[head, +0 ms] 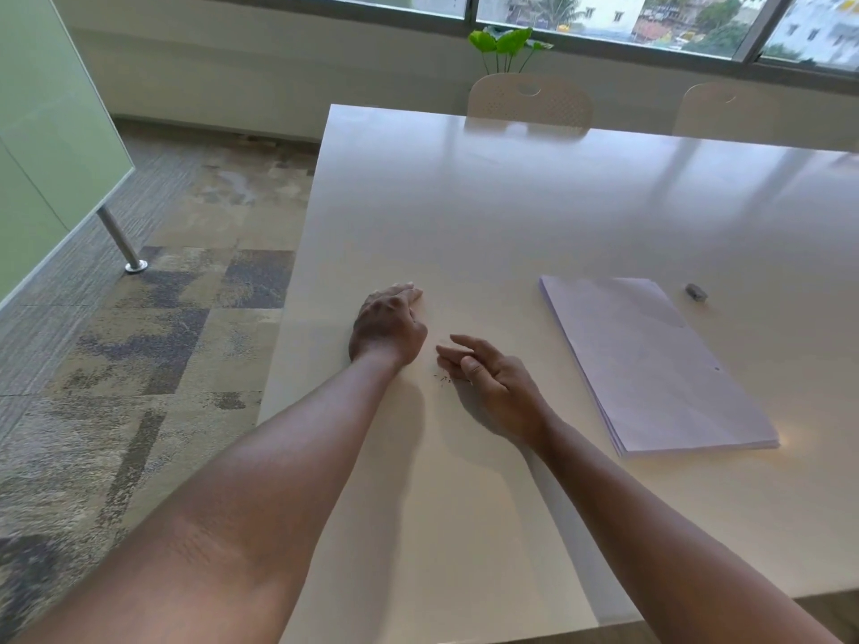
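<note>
My left hand (388,325) rests on its edge on the white table (511,216), fingers straight and together, pointing away from me. My right hand (483,369) lies just to its right with fingers loosely extended toward the left, holding nothing. A few dark crumbs (442,378) lie on the table under the right fingertips. A stack of white paper (650,360) lies flat to the right of both hands. A small grey eraser (696,292) sits beyond the stack's far right corner.
The table's left edge runs close to my left hand, with patterned carpet (162,327) below. Two cream chairs (530,102) stand at the far side under a window, with a green plant (504,46) behind. A green glass partition (42,146) on a metal post stands at left.
</note>
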{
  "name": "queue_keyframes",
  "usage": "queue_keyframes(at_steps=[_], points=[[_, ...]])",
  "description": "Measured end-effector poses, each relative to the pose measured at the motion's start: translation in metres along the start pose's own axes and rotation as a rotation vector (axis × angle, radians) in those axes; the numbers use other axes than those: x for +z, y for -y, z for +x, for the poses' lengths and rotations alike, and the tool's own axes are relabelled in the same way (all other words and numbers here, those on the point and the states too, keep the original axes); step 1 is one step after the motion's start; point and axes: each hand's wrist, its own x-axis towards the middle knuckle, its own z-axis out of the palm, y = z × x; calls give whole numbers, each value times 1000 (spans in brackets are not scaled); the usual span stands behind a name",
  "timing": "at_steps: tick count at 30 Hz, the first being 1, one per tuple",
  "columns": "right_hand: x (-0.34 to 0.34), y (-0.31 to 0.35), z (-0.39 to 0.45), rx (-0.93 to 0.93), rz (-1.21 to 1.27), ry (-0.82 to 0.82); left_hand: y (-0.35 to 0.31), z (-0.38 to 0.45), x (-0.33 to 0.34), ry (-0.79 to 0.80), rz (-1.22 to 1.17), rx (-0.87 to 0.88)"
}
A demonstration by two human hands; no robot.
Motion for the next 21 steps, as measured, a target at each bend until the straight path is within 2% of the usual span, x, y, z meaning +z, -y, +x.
queue_keyframes(at_steps=[2,5,7,11,14,16,18,21], points=[[1,3,-3,-9,128,-23,1,0,1,0,2,2],[3,5,-9,-73,76,-218,1,1,1,2,-2,6],[5,0,-12,-78,-47,-296,1,-1,0,8,-4,5],[14,1,-26,-43,-443,-355,0,-2,-1,19,8,5],[29,8,-35,-31,-662,-295,-1,-3,0,23,19,4],[39,12,-36,-45,-581,-226,-1,-3,0,27,27,14],[45,13,-31,-89,-339,-176,-1,-3,0,30,29,12],[44,12,-22,-119,-114,-282,0,-4,-2,37,26,16]])
